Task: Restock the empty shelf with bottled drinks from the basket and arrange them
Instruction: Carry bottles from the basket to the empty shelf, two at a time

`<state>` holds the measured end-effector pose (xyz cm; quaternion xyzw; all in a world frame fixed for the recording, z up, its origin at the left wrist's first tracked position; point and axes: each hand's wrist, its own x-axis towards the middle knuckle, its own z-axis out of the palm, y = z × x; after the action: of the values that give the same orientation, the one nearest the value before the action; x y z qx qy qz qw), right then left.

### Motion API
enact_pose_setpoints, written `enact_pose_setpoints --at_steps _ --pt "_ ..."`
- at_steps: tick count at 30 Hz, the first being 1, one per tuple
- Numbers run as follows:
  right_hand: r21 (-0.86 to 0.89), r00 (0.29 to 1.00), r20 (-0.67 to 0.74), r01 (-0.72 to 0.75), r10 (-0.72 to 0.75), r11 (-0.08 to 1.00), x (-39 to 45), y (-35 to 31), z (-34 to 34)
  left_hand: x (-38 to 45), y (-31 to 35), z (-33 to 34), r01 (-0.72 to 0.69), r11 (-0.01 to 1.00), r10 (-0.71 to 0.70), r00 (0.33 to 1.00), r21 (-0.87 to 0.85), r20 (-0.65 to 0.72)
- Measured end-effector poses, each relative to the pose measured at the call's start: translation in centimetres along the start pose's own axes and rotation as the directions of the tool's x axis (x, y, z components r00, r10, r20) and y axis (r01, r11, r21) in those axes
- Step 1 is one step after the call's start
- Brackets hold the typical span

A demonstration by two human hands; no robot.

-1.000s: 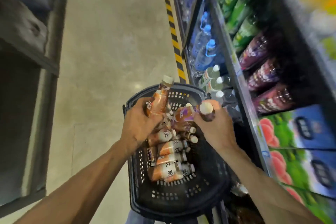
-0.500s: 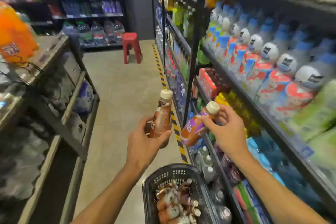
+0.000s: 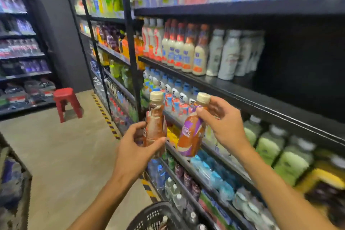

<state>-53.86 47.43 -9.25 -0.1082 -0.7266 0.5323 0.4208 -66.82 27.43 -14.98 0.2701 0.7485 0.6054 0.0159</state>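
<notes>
Two bottled drinks held up in front of the shelving, mid-carry toward the empty stretch of shelf [image 3: 280, 87] up and to the right, beyond the row of pale bottles [image 3: 231, 56].

Left hand [image 3: 136, 147]: fingers wrapped round the lower body of the brown bottle [image 3: 155, 125], thumb across the near side, bottle upright with long axis near vertical and cream cap on top. Bottle rising out of the grip, most of its length above the fingers.

Right hand [image 3: 222, 123]: fingers pinching the orange-and-purple bottle [image 3: 191, 134] at neck and cap, body hanging below and to the left of the fingers, long axis tilted with cap up and to the right. Neither hand released.

Governing relation, as judged: bare shelf board above and to the right of both bottles, on the right hand's side; right hand nearer, left hand farther to the left. Tilted bottle likely needing to be brought upright, base first, before standing on the board; a neck pinch gives little control of the base, so a wobble on setting down is possible.

Black basket [image 3: 155, 216] low and near, between the forearms, with more bottles inside, only partly in view. Red stool [image 3: 67, 102] far left on the floor.
</notes>
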Motion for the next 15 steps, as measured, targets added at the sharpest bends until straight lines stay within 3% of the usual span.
enact_pose_setpoints --at_steps 7,15 --pt "-0.174 0.98 -0.196 -0.006 -0.029 0.985 -6.7 -7.1 -8.0 -3.7 6.8 4.6 -0.069 0.987 0.105 0.959 -0.144 0.262" --pt "-0.429 0.915 -0.393 -0.095 -0.09 0.898 -17.7 -15.5 -18.3 -12.5 14.0 12.4 -0.085 0.948 0.244 0.81 -0.306 0.533"
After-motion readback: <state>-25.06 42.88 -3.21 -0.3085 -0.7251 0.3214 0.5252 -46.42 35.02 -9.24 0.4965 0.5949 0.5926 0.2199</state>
